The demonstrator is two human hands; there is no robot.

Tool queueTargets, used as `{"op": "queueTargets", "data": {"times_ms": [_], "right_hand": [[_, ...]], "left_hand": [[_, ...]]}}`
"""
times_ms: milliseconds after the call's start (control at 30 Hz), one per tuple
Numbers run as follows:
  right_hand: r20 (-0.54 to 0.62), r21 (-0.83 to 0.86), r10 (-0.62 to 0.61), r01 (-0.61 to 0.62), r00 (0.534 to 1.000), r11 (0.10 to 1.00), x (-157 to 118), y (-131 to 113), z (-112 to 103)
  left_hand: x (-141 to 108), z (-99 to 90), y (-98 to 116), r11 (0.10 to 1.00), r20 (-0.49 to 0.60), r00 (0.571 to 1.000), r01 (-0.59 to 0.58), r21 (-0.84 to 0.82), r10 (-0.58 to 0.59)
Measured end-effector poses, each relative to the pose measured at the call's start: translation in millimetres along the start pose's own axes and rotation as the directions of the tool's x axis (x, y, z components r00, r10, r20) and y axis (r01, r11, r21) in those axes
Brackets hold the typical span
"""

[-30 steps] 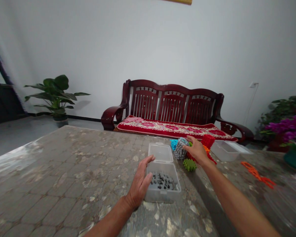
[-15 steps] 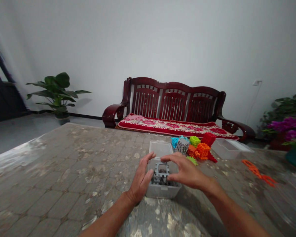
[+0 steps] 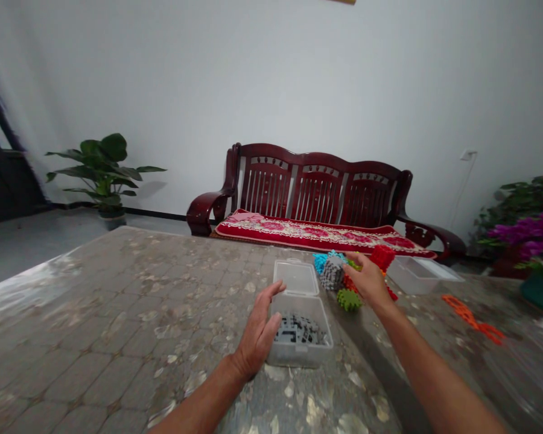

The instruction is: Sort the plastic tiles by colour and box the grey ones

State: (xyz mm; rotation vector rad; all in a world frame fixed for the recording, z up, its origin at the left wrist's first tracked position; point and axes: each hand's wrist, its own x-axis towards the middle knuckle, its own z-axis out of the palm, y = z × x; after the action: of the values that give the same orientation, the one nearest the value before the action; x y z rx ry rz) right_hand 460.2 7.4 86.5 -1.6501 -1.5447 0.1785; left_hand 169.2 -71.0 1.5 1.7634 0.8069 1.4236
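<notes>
A clear plastic box stands on the table with its hinged lid folded back flat. Grey interlocking pieces lie loose inside it. Along the box's left wall rests my left hand, its thumb over the rim and its fingers stretched out and apart. My right hand is over the coloured pieces beyond the box, with thumb and forefinger apart, close to a grey stack of pieces. It partly hides the orange and lime pieces. A dark green stack lies just below it.
Behind my right hand are blue pieces and a red stack. Another clear box stands to the right, with linked orange pieces nearer me. At the right edge are clear plastic containers and purple flowers.
My right hand has left the box and moved right and away to the coloured pieces. The upright grey frame piece no longer stands in the box. My left hand has stayed.
</notes>
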Motion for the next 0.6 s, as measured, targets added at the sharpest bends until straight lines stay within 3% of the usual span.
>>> {"op": "queueTargets", "data": {"times_ms": [100, 333, 467, 600], "right_hand": [[0.004, -0.184, -0.018, 0.019, 1.000, 0.983, 11.6, 5.4, -0.9], [0.130, -0.491, -0.006, 0.069, 0.992, 0.868, 14.0, -11.0, 3.3], [0.105, -0.492, -0.002, 0.054, 0.994, 0.869, 13.4, -11.9, 3.6], [0.068, -0.363, -0.009, 0.033, 0.998, 0.931, 12.6, -10.6, -0.3]], "left_hand": [[0.0, -0.2, -0.2, 1.000, -0.001, 1.000, -0.003, -0.003, 0.003], [-0.2, -0.7, 0.6, 1.000, -0.007, 1.000, -0.001, -0.006, 0.001], [0.0, -1.3, 1.5, 1.000, -0.007, 1.000, 0.008, -0.017, -0.008], [0.6, -1.3, 0.8, 1.000, -0.003, 1.000, 0.008, -0.025, -0.008]]}}
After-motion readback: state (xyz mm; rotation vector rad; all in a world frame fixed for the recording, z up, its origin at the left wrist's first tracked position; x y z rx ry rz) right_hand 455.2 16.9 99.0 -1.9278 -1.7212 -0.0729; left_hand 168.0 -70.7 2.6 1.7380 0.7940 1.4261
